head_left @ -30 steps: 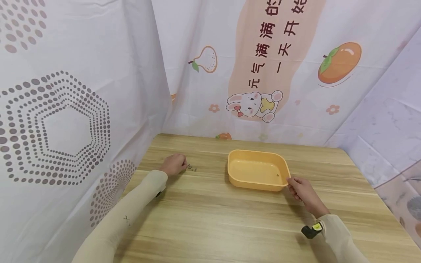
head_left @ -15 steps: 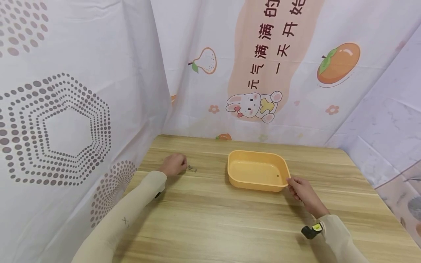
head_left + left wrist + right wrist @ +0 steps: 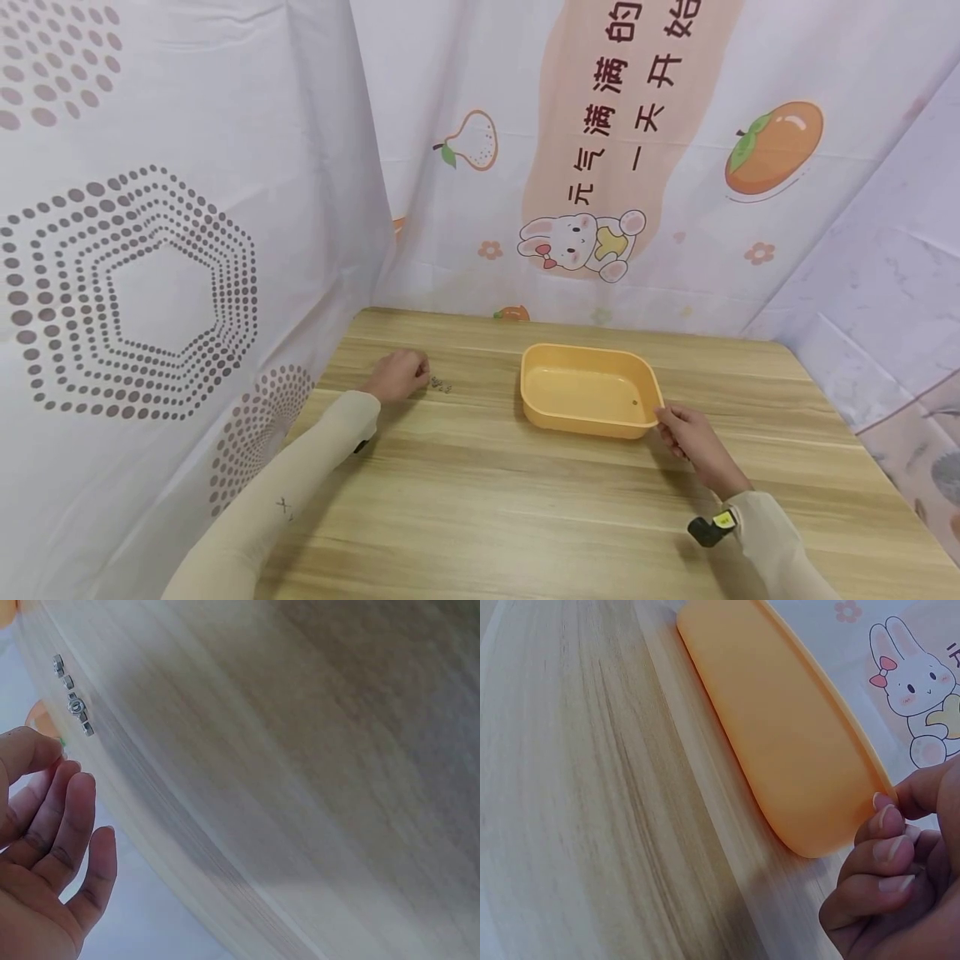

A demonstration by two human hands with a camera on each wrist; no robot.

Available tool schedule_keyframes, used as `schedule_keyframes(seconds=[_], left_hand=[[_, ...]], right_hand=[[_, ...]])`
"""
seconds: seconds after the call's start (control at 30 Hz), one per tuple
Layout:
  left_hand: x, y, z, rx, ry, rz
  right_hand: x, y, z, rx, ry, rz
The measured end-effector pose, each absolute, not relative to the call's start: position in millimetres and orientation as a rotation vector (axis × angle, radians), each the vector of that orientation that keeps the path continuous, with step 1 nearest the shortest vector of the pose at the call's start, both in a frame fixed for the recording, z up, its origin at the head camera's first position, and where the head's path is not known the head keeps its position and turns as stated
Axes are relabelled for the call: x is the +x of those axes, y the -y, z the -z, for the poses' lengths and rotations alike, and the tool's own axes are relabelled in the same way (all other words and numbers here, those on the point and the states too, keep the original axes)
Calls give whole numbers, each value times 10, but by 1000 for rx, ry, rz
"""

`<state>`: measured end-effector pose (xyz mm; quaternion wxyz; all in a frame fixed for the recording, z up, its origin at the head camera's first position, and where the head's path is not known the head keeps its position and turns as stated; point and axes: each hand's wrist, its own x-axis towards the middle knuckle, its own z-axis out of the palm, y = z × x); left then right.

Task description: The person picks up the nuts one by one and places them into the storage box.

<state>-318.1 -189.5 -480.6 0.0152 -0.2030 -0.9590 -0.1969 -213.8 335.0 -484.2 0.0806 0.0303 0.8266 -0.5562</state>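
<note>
Several small silver metal nuts (image 3: 76,707) lie close together on the wooden table, one showing its hole; from the head view they form a tiny grey cluster (image 3: 441,385). Just left of them is my left hand (image 3: 397,375), low over the table. Its thumb and index fingertips (image 3: 58,750) come together and the other fingers bend loosely; whether anything tiny sits between the tips is hidden. My right hand (image 3: 692,437) pinches the near right corner of a yellow-orange plastic tray (image 3: 588,425), thumb and index finger on its rim (image 3: 855,724). The tray stands upright on the table.
The wooden table (image 3: 480,517) reaches back to a printed cloth (image 3: 465,283). Another cloth (image 3: 315,208) hangs along the left side, close to the left sleeve. A marbled cloth (image 3: 877,275) covers the right side. A black wrist device (image 3: 705,530) sits at the right cuff.
The view shifts very slightly. Both hands, the tray and the nuts keep their places on the table.
</note>
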Motion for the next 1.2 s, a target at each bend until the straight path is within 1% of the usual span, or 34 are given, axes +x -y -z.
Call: schedule_keyframes(seconds=[0.77, 1.2], left_hand=[[-3109, 1742, 4736, -653, 2963, 663], [-3087, 1653, 4734, -719, 2919, 703]], right_hand=[[-2131, -3353, 4860, 66, -2471, 1674], [-2129, -3349, 4847, 83, -2482, 1678]])
